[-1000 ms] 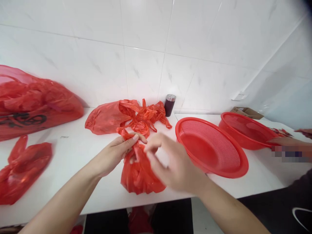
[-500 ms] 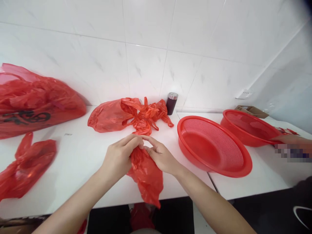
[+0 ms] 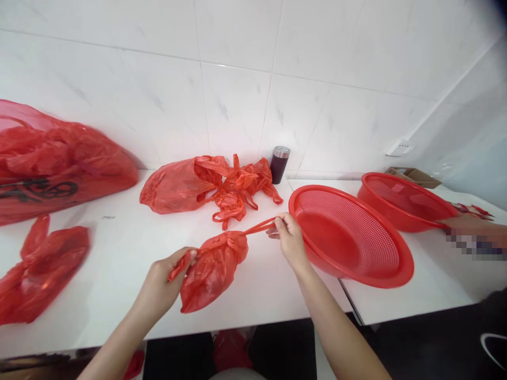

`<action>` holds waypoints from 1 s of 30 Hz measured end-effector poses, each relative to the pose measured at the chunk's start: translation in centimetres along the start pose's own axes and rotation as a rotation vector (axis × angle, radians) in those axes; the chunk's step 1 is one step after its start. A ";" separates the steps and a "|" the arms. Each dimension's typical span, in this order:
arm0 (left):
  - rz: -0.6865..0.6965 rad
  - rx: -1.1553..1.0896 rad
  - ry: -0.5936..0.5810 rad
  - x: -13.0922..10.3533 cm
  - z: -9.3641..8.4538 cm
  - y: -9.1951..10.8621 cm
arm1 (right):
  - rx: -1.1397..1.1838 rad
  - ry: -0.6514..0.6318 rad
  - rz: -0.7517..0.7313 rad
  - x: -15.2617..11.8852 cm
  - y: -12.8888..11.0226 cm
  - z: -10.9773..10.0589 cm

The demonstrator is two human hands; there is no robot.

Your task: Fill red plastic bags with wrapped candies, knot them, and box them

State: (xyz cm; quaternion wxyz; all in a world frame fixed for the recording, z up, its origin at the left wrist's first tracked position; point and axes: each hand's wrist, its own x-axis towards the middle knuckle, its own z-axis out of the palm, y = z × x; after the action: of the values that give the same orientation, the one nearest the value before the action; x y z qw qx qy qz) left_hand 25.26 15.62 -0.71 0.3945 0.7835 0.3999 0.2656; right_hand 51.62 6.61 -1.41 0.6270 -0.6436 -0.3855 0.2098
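Between my hands, just above the white table (image 3: 130, 285), a small red plastic bag (image 3: 216, 269) is stretched sideways. My left hand (image 3: 168, 272) is closed on one of its handles, with a bunched end poking out of the fist. Pinched in my right hand (image 3: 287, 235) is the other handle, drawn out into a thin taut strand. The bag's neck looks gathered; its contents cannot be made out. Behind it lie crumpled red plastic bags (image 3: 241, 184) and a fuller red bag (image 3: 170, 187). Right of my right hand stands a red perforated basket (image 3: 336, 237).
A large red bag with black print (image 3: 67, 163) and a knotted red bag (image 3: 47, 269) lie left. A dark tumbler (image 3: 279, 166) stands by the tiled wall. Another person's hand (image 3: 467, 224) is at a second red basket (image 3: 400, 206), near a cardboard box (image 3: 414, 177).
My hands have moved apart, left hand leftward and right hand rightward. The bag that hung bunched beneath them is now pulled out between its two handles.
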 end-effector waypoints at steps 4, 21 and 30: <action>-0.156 -0.129 0.197 -1.0 2.4 -1.5 | -0.136 0.023 -0.009 -0.4 2.3 3.0; -0.109 0.533 0.070 4.0 3.8 -7.1 | -0.867 -0.154 0.029 2.1 6.4 6.5; -0.159 0.599 0.079 2.0 1.4 -8.9 | -0.751 0.032 0.131 3.0 8.5 6.3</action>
State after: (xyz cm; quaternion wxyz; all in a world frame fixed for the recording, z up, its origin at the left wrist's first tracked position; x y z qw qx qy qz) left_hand 23.63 19.99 -8.61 0.1499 0.8203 0.5354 0.1343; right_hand 50.69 13.70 -9.75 0.3386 -0.8551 -0.3836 0.0837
